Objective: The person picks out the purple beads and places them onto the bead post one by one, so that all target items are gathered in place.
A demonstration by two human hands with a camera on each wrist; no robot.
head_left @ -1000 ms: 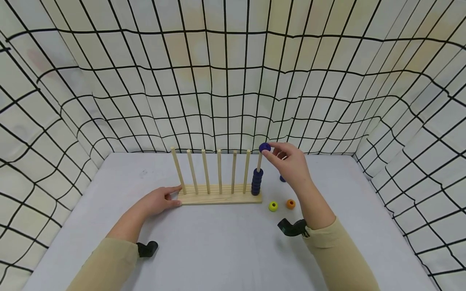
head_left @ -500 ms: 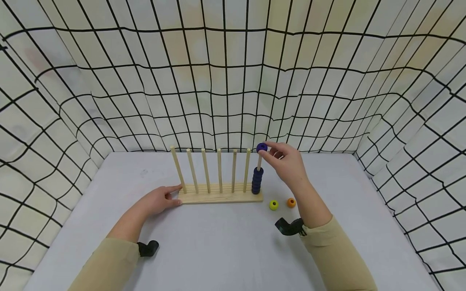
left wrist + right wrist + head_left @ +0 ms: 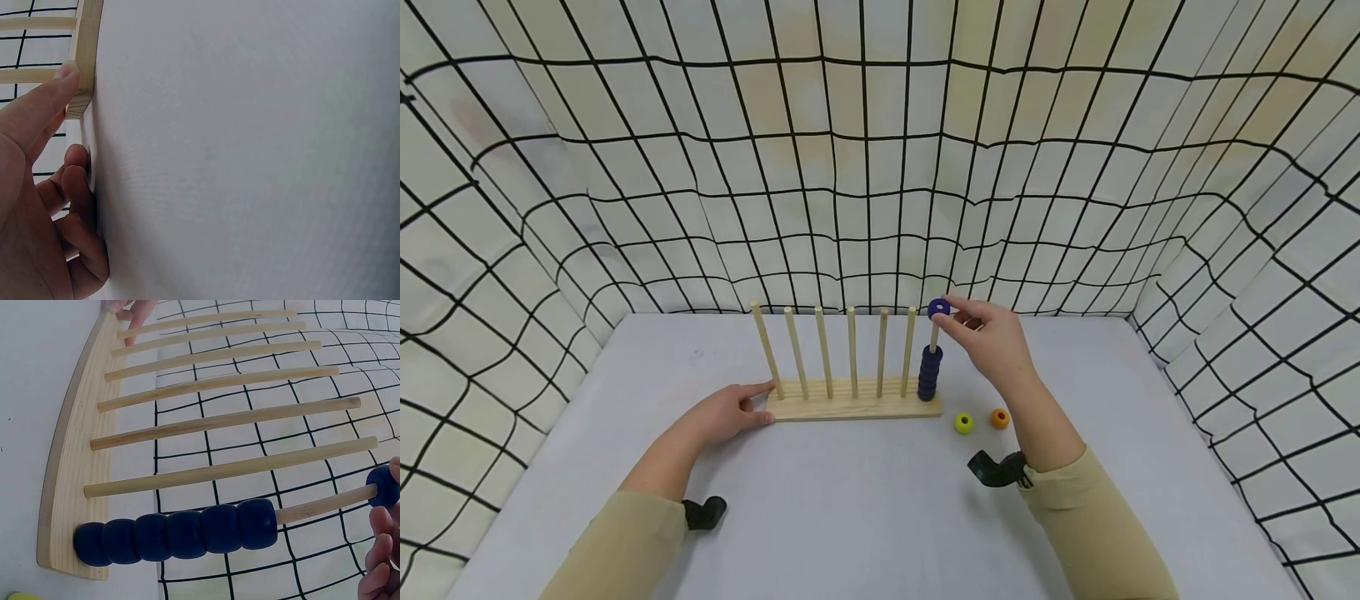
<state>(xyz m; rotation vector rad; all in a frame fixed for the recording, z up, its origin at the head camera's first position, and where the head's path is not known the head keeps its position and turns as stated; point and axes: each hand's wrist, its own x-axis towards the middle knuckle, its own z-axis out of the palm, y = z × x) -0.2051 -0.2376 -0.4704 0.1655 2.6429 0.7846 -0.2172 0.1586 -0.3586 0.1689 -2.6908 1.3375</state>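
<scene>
My left hand (image 3: pixel 721 417) grips the left end of a wooden peg board (image 3: pixel 850 409), with the thumb on its front edge and the forefinger behind. Several upright pegs rise from the board. On the rightmost peg sits a stack of several dark blue beads (image 3: pixel 929 372), reaching partway up. My right hand (image 3: pixel 996 340) pinches another blue bead (image 3: pixel 933 312) between thumb and forefinger at the tip of that peg. From the right wrist, this bead (image 3: pixel 383 487) meets the peg's end, with a bare stretch of peg between it and the stack. The other pegs (image 3: pixel 852 354) carry no beads.
A yellow-green bead (image 3: pixel 963 423) and an orange bead (image 3: pixel 999 418) lie on the white table (image 3: pixel 850 517), right of the board's front corner. Black netting (image 3: pixel 868 197) over pale walls surrounds the table at the back and sides.
My right hand has shifted slightly left, bringing the blue bead over the peg's tip, and the bead has tilted. A dark bead on the table has become hidden behind the hand. My left hand stays put.
</scene>
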